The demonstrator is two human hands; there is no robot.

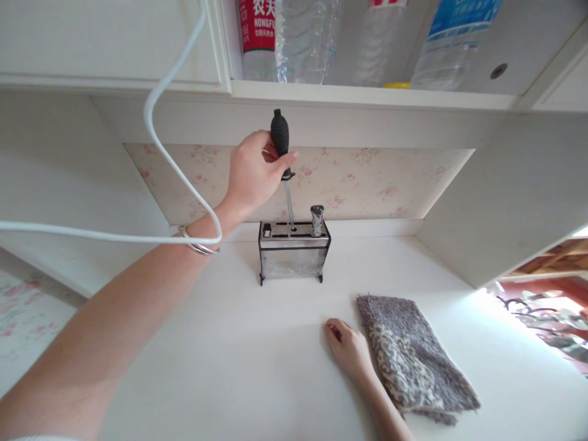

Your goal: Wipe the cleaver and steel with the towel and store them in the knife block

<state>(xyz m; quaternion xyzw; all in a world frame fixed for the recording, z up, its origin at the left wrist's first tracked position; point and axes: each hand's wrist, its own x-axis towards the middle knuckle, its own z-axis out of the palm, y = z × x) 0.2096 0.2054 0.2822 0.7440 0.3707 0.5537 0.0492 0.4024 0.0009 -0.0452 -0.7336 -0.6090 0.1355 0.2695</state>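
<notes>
My left hand (pixel 257 168) is closed around the black ribbed handle of a sharpening steel (pixel 280 135). The steel's rod points down, its lower end in the round hole on top of a knife block (pixel 294 260). The block has clear sides, a metal top with slots and black feet. A second handle, worn grey and black (pixel 316 219), stands in the block's right end. My right hand (pixel 351 349) rests on the white surface in a loose fist, with nothing visible in it. Just right of it lies a folded grey-brown towel (pixel 413 355).
A white cable (pixel 160 147) hangs in front of my left forearm. Above, an open shelf (pixel 376 92) holds several plastic bottles (pixel 305 40). Side panels (pixel 514 184) flank the white counter (pixel 220 361), and floral wallpaper (pixel 367 177) covers the back.
</notes>
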